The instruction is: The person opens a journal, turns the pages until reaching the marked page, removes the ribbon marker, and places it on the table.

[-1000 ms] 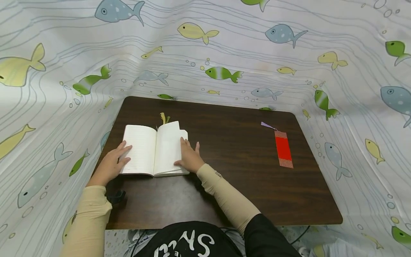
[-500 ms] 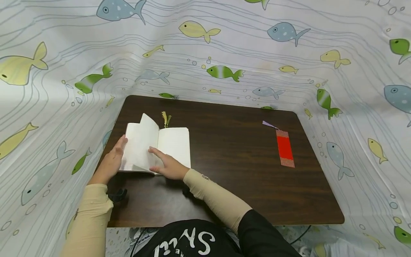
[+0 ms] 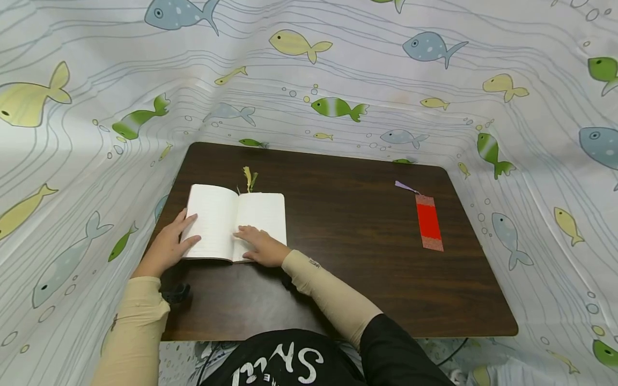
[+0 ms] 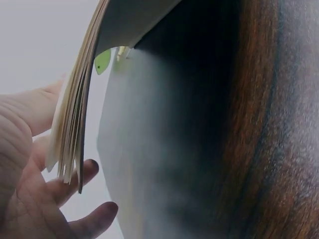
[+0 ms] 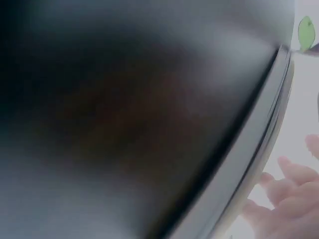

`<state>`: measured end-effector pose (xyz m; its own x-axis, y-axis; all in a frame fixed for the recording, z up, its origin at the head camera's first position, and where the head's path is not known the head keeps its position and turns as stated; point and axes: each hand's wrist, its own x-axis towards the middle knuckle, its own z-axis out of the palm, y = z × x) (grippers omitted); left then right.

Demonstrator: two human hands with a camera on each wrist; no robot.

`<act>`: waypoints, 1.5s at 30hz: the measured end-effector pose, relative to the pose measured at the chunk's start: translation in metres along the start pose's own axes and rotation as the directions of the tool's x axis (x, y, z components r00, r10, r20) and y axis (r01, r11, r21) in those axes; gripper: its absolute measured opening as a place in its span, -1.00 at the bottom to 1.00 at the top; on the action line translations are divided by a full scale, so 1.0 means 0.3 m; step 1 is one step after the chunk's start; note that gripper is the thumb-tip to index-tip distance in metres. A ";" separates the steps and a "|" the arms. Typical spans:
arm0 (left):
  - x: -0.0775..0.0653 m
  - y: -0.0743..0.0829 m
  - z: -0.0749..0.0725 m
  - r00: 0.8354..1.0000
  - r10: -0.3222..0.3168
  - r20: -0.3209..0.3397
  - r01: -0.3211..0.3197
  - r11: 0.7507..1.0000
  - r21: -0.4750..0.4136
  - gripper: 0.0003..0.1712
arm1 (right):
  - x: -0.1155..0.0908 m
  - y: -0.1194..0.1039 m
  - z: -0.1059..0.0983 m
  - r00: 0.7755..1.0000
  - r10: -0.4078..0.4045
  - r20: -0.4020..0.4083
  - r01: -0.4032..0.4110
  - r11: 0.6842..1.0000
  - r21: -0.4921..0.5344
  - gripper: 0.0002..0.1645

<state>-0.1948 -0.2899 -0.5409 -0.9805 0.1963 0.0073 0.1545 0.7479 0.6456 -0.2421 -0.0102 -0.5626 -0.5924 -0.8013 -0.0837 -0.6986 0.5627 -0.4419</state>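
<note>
A notebook [image 3: 211, 222] with white, faintly lined pages lies spread out on the left of the table in the head view. My left hand [image 3: 166, 245] grips its left edge. In the left wrist view the edges of the pages [image 4: 70, 134] and the dark cover pass between the thumb side of the left hand [image 4: 30, 184] and the fingers. My right hand [image 3: 263, 246] rests on the right-hand page near the centre fold, fingers extended. The right wrist view shows the fingers of that right hand [image 5: 294, 199] above the notebook's edge [image 5: 259, 134].
Yellow and green tassels [image 3: 249, 178] stick out at the notebook's top. A red bookmark [image 3: 428, 222] with a purple ribbon [image 3: 405, 186] lies at the right of the dark wooden table [image 3: 347, 214]. A fish-patterned cloth [image 3: 347, 69] surrounds the table.
Pages have turned from right to left across the notebook. My right hand has moved from the right page edge to near the fold, while the left stays at the left edge.
</note>
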 end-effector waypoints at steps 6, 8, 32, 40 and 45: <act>-0.007 -0.007 0.004 0.999 0.036 -0.010 -0.036 0.999 0.015 -0.25 | -0.068 0.089 -0.032 0.963 0.267 0.035 -0.251 0.936 -0.247 0.11; -0.008 -0.006 0.003 0.999 0.036 -0.006 -0.036 0.999 0.017 -0.24 | -0.089 0.105 -0.043 0.949 0.313 0.038 -0.290 0.915 -0.282 0.21; -0.004 0.017 -0.004 1.000 -0.010 0.026 0.010 1.000 0.000 -0.28 | -0.087 0.075 -0.056 0.908 0.368 -0.202 -0.344 0.928 0.144 0.23; -0.013 0.032 -0.014 0.999 -0.032 0.005 0.033 0.994 -0.103 -0.34 | -0.054 -0.046 -0.058 0.979 0.138 -0.149 -0.019 0.794 0.608 0.16; -0.014 0.044 -0.022 0.998 -0.060 0.004 0.059 0.986 -0.157 -0.32 | -0.017 -0.074 -0.020 0.998 0.004 -0.070 0.019 0.948 0.317 0.06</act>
<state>-0.1895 -0.2850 -0.5274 -0.9875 0.1538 -0.0340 0.0751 0.6496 0.7565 -0.2260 -0.0175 -0.5471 -0.6218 -0.7829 -0.0224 -0.5463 0.4540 -0.7039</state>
